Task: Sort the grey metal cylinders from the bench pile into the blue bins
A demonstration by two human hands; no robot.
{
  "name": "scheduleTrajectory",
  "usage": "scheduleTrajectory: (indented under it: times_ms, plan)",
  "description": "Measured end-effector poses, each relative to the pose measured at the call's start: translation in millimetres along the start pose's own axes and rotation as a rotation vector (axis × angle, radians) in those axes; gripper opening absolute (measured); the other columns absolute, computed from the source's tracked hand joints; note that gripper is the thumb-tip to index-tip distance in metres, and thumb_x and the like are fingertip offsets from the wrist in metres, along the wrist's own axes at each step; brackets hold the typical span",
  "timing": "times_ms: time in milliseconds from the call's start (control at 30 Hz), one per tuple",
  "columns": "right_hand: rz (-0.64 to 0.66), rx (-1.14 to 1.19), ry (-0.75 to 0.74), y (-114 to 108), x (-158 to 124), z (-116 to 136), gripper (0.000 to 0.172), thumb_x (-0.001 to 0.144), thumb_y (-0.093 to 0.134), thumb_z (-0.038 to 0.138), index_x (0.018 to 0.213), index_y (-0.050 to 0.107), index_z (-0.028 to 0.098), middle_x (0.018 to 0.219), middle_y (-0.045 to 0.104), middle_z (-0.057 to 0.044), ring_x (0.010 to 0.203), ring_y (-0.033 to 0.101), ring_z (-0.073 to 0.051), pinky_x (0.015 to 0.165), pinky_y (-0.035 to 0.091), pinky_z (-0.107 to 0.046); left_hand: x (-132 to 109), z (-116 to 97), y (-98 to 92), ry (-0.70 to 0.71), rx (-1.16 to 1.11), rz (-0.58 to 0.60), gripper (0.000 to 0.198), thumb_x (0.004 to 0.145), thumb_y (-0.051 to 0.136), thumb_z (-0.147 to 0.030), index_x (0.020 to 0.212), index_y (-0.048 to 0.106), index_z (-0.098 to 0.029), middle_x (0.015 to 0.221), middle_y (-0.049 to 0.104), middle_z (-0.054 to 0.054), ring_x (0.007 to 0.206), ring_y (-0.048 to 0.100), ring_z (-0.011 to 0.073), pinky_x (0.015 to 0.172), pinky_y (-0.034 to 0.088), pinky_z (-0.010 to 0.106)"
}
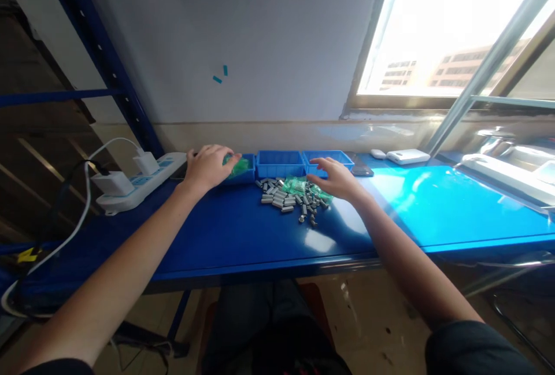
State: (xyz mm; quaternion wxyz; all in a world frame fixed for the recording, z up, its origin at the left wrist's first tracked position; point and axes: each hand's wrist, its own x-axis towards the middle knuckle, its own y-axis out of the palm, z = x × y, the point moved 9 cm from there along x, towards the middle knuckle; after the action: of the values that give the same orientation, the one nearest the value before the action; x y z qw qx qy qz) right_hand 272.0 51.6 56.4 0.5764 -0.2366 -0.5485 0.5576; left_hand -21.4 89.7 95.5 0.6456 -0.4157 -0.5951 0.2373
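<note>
Standing beside the desk (pixel 208 230), I note metal cylinders (pixel 277 200) heaped before three blue trays (pixel 281 171), presumably so that both hands reach them easily. Green film (pixel 295 184) lies among the cylinders. The right hand's (pixel 337 178) grip is released, fingers parted over the pile's edge, near the right tray (pixel 346 161). The left hand (pixel 207 168) arches over the left tray (pixel 248 177); whether it grasps anything, I cannot tell. Containers: the left holds green material (pixel 238 167); the right is partly screened by fingers.
</note>
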Motion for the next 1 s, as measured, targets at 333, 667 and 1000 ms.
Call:
scheduleTrajectory:
  times_ms: [333, 667, 1000]
  plan:
    - [0.124, -0.030, 0.070, 48, -13, -1, 0.048, 0.089, 0.050, 0.050, 0.132, 0.054, 0.029, 0.128, 0.047, -0.013, 0.116, 0.050, -0.031, 0.096, 0.041, -0.050, -31, -25, 9.8, 0.120, -0.028, -0.003, 0.040, 0.091, 0.042, -0.051, 0.105, 0.064, -0.021, 0.114, 0.059, 0.012, 0.112, 0.052, 0.0299, 0.095, 0.042, 0.042]
    - [0.092, -0.067, 0.044, 55, -14, 2, 0.058, 0.087, 0.043, 0.066, 0.130, 0.055, 0.028, 0.119, 0.051, -0.013, 0.112, 0.049, -0.034, 0.091, 0.040, -0.053, -71, -23, 45.5, 0.044, -0.132, 0.450, 0.028, 0.083, 0.052, -0.038, 0.104, 0.065, -0.023, 0.106, 0.069, 0.007, 0.096, 0.064, 0.0276, 0.080, 0.049, 0.035]
    - [0.129, -0.033, 0.058, 54, -13, 1, 0.056, 0.087, 0.046, 0.062, 0.131, 0.054, 0.027, 0.121, 0.050, -0.013, 0.114, 0.049, -0.034, 0.095, 0.038, -0.055, 30, 0, 16.8, 0.056, -0.182, 0.101, 0.038, 0.083, 0.054, -0.052, 0.073, 0.070, -0.019, 0.086, 0.070, 0.007, 0.097, 0.063, 0.0261, 0.091, 0.045, 0.037]
